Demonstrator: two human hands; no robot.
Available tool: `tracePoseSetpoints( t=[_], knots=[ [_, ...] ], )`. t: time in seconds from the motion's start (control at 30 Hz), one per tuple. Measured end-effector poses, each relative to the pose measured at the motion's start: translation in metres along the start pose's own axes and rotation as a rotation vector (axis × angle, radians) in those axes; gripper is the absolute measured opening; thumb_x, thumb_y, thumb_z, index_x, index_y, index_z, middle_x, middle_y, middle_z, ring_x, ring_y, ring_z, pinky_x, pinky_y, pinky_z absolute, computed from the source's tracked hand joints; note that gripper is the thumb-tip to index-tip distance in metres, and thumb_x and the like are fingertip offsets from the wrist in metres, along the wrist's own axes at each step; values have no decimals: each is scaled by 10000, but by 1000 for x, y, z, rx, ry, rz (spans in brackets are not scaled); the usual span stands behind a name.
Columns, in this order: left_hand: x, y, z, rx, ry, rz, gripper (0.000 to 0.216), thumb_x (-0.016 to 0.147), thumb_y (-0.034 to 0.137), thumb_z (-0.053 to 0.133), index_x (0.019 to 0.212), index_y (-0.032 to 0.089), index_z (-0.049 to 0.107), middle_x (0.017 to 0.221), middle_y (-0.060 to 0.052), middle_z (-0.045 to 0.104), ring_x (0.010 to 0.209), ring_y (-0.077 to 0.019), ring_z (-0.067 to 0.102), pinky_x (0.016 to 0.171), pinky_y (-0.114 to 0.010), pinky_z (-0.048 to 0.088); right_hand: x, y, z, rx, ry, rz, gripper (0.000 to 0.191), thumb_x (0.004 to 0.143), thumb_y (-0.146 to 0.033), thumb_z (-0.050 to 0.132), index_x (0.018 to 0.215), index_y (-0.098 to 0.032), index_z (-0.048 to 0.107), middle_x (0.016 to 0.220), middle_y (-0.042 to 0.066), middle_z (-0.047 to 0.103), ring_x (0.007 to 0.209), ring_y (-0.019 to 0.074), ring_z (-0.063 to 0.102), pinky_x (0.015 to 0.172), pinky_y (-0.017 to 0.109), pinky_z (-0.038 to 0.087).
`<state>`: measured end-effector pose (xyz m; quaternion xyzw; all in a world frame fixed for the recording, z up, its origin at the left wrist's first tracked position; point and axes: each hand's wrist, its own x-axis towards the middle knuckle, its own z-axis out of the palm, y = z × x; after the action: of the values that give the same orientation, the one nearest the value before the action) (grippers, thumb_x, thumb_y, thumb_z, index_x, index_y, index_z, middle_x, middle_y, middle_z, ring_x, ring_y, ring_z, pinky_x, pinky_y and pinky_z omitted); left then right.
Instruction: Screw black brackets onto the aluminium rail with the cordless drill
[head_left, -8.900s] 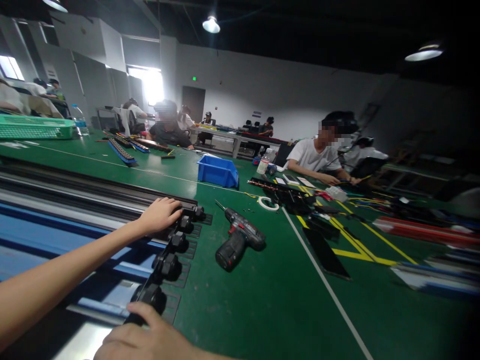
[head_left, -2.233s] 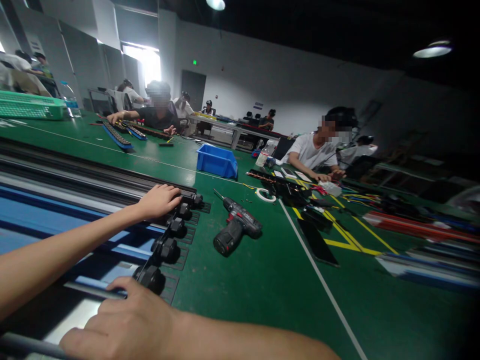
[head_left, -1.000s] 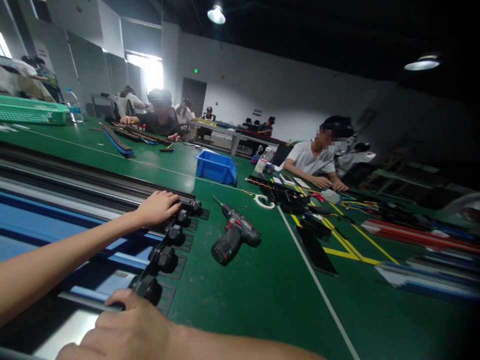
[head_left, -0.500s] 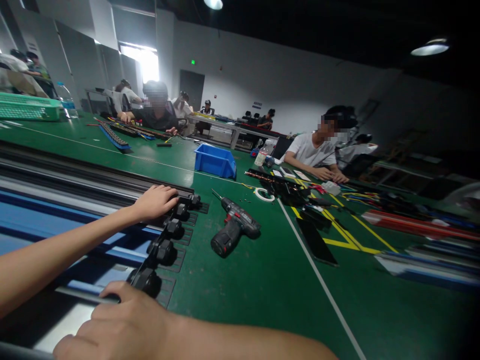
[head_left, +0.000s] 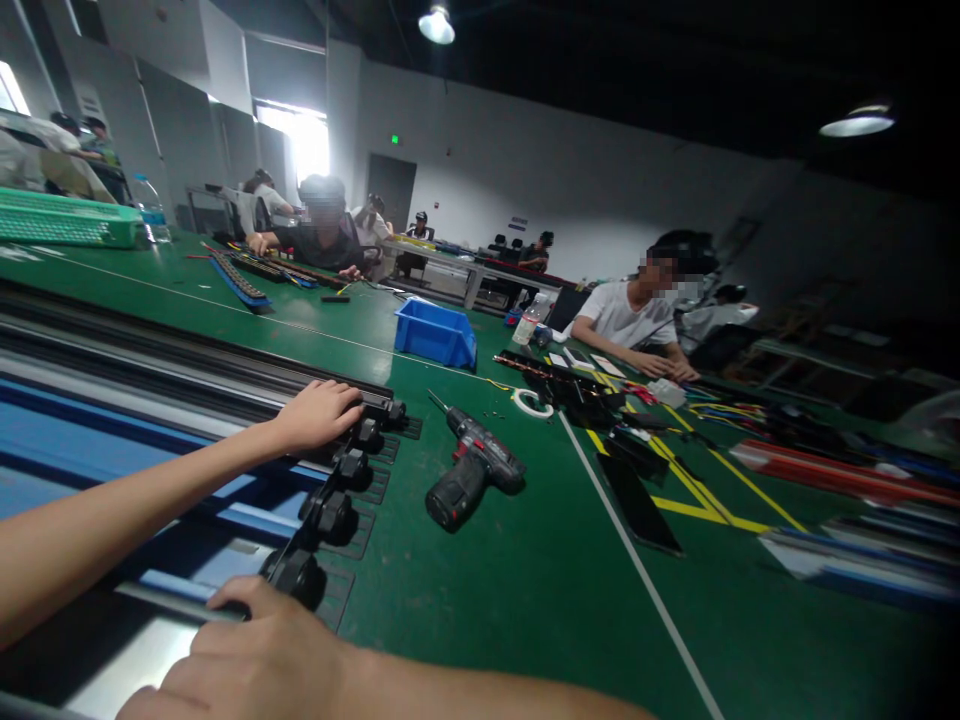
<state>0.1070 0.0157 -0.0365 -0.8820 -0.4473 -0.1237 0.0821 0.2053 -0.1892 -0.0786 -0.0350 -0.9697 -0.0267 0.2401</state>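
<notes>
A long assembly of metal rails [head_left: 172, 383] and blue panels [head_left: 45, 440] lies at the left, its end lined with a strip of several black knob-like fittings [head_left: 328, 513]. Over the far end of this strip my left hand [head_left: 319, 412] lies flat, fingers stretched across the rails and touching them. My right hand [head_left: 251, 645] is at the near end, fingers curled down over the edge of the frame beside the closest fitting; its fingertips are partly hidden. A black cordless drill [head_left: 474, 470] rests on its side, to the right of the fittings, with neither hand on it.
On the green table [head_left: 510, 600] stand a blue bin [head_left: 435, 335] and a green basket [head_left: 67, 220]. A white tape roll [head_left: 532, 404], a black flat panel [head_left: 639, 502] and cables lie right of the drill. Two co-workers sit across, one at the right [head_left: 630, 310].
The whole view has shifted slightly, so things appear a little lower and further right. Both hands keep their places on the assembly; the drill has not moved on the table.
</notes>
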Motion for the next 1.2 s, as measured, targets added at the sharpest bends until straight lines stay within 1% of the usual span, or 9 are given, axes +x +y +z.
tracePoseSetpoints(
  t=[0.17, 0.27, 0.5, 0.6, 0.8, 0.97, 1.03, 1.2],
  knots=[
    [0, -1, 1, 5, -5, -1, 445, 1006, 478, 302, 1142, 199, 621, 1095, -101, 680, 1050, -268, 604, 870, -389, 392, 0, -1, 0, -17, -5, 12, 498, 1019, -554, 284, 901, -215, 630, 832, -79, 693, 782, 127, 587, 947, 409, 385],
    [0, -1, 1, 9, -5, -2, 445, 1005, 480, 300, 1108, 193, 625, 1064, -99, 683, 1022, -265, 609, 857, -383, 393, -1, -2, -1, -17, 21, 8, 500, 1026, -537, 275, 913, -214, 640, 813, -80, 687, 767, 124, 585, 941, 405, 391],
    [0, 0, 0, 17, -3, 6, 452, 1007, 481, 287, 1124, 193, 616, 1074, -98, 681, 1032, -269, 609, 866, -388, 397, 0, -4, -10, -44, 63, 19, 503, 1040, -506, 273, 950, -191, 655, 796, -63, 696, 739, 125, 585, 987, 423, 372],
    [1, -1, 1, 15, -11, 2, 452, 1007, 481, 286, 1113, 194, 619, 1068, -99, 681, 1027, -268, 610, 863, -387, 399, 1, -3, -13, -39, 49, 1, 506, 1041, -506, 271, 931, -190, 651, 791, -59, 700, 725, 126, 586, 969, 419, 384],
    [1, -1, 0, 5, -8, 7, 445, 1005, 482, 291, 1110, 204, 622, 1082, -94, 678, 1036, -264, 605, 866, -389, 397, 4, -2, -11, -39, 4, 1, 468, 1034, -497, 289, 888, -202, 622, 823, -58, 706, 770, 134, 605, 955, 423, 401],
    [0, -2, 2, 4, -10, 4, 453, 1006, 485, 292, 1161, 211, 617, 1109, -96, 676, 1066, -262, 597, 878, -386, 393, 2, -5, -11, -45, -49, 34, 372, 1025, -438, 336, 916, -217, 615, 882, -69, 701, 837, 122, 609, 1009, 407, 387],
    [0, -2, 2, 1, -11, 2, 455, 1006, 488, 292, 1170, 213, 616, 1115, -95, 676, 1071, -261, 597, 880, -384, 393, 2, -4, -11, -34, -50, 41, 383, 1025, -454, 331, 920, -219, 614, 889, -71, 699, 843, 119, 606, 1017, 403, 384],
    [0, -1, 1, 3, -21, -4, 461, 1002, 494, 291, 1144, 207, 624, 1097, -97, 682, 1051, -260, 604, 876, -380, 396, 0, -1, -6, -1, -18, 22, 485, 1018, -553, 290, 921, -215, 625, 858, -68, 689, 799, 119, 597, 969, 394, 405]
  ],
)
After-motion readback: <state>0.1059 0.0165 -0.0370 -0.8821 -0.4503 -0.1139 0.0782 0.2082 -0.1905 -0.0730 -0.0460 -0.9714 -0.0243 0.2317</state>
